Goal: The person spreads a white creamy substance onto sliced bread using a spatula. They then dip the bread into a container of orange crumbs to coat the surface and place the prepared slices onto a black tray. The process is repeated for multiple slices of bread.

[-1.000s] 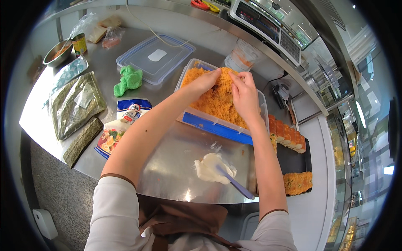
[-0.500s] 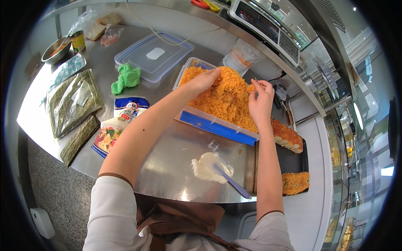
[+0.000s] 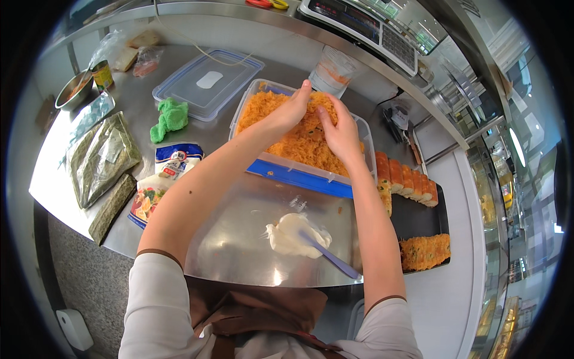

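A clear plastic tub with a blue lower edge holds a heap of orange shredded floss. Over its far side, my left hand and my right hand close in from both sides on a floss-covered piece with dark green flecks. My left fingers are mostly hidden behind it; my right thumb presses its near side. Nearer to me, a dollop of white cream lies on the steel table with a purple-grey spatula in it.
On the right, a dark tray bears sliced bread and a floss-coated roll. To the left are a clear lid, green cloth, sauce pouch, seaweed packs and metal bowl. A scale stands on the shelf.
My right hand has moved left and inward from the tub's right side onto the floss-covered piece. My left hand stays at the far side, its thumb now raised. The view has shifted slightly.
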`<state>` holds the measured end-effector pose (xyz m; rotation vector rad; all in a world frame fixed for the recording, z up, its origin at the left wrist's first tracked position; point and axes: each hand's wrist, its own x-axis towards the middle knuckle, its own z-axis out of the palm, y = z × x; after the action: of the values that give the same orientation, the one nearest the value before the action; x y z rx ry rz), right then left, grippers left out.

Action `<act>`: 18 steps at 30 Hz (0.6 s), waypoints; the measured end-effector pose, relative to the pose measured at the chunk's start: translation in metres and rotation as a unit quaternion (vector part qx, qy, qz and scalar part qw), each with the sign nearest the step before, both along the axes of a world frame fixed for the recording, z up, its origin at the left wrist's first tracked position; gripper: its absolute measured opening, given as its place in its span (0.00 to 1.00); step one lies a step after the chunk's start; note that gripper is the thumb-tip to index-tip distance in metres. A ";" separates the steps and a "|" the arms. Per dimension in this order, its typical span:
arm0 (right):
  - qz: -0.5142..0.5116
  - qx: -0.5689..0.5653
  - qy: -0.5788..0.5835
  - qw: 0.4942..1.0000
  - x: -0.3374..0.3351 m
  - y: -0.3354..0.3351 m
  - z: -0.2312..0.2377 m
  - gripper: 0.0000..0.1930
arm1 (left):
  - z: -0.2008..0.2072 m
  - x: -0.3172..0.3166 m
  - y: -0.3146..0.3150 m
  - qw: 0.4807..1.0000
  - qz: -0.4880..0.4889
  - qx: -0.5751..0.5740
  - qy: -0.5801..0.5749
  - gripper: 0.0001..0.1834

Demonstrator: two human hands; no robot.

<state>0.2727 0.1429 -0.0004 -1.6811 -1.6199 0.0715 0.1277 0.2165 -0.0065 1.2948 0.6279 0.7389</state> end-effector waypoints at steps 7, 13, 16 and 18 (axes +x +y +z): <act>-0.094 -0.011 0.320 0.943 0.037 -0.031 -0.024 0.29 | 0.029 0.030 -0.001 0.995 0.025 0.095 0.011 0.44; -0.072 -0.033 0.522 0.849 0.062 -0.032 -0.032 0.31 | 0.024 0.008 -0.015 0.994 0.080 -0.012 0.072 0.43; -0.046 -0.022 0.569 0.821 0.060 -0.029 -0.031 0.32 | 0.008 0.011 -0.022 0.995 0.041 -0.035 0.086 0.46; -0.049 -0.042 0.591 0.804 0.052 -0.029 -0.025 0.32 | 0.008 0.023 -0.036 0.994 0.016 -0.072 0.076 0.48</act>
<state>0.3251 0.1136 -0.0257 -1.2716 -0.5592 0.9527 0.1511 0.1800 0.0017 1.2179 0.8113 0.6134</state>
